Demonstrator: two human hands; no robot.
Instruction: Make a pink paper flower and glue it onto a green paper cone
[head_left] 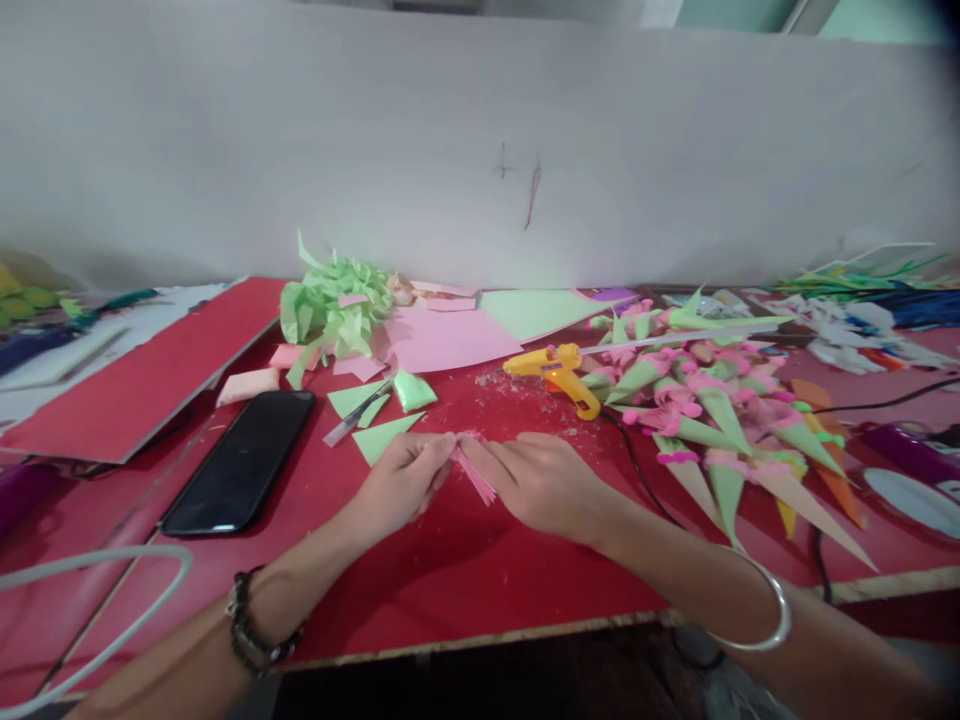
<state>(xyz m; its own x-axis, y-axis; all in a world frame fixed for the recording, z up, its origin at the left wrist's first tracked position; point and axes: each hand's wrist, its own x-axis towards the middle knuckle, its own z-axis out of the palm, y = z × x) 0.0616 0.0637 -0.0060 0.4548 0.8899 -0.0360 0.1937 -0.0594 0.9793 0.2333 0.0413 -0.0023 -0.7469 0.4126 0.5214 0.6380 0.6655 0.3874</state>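
Note:
Both my hands meet near the table's front middle, pinching a small strip of pink fringed paper (475, 476) between them. My left hand (407, 474) has thumb and fingers closed on its left end. On the other side, my right hand (544, 480) grips it with bent fingers, partly hiding it. Just beyond lie pale green paper pieces (386, 436), a small craft knife (358, 411) and a folded green packet (413, 391). A yellow glue gun (559, 376) rests past my right hand, its cord trailing toward me.
A black phone (240, 462) lies at left near a red board (161, 375). Crumpled green paper strips (337, 305) and pink sheets (450, 338) are at the back. Many green-and-pink paper cones (720, 405) are piled at right. A white cable (180, 570) loops at front left.

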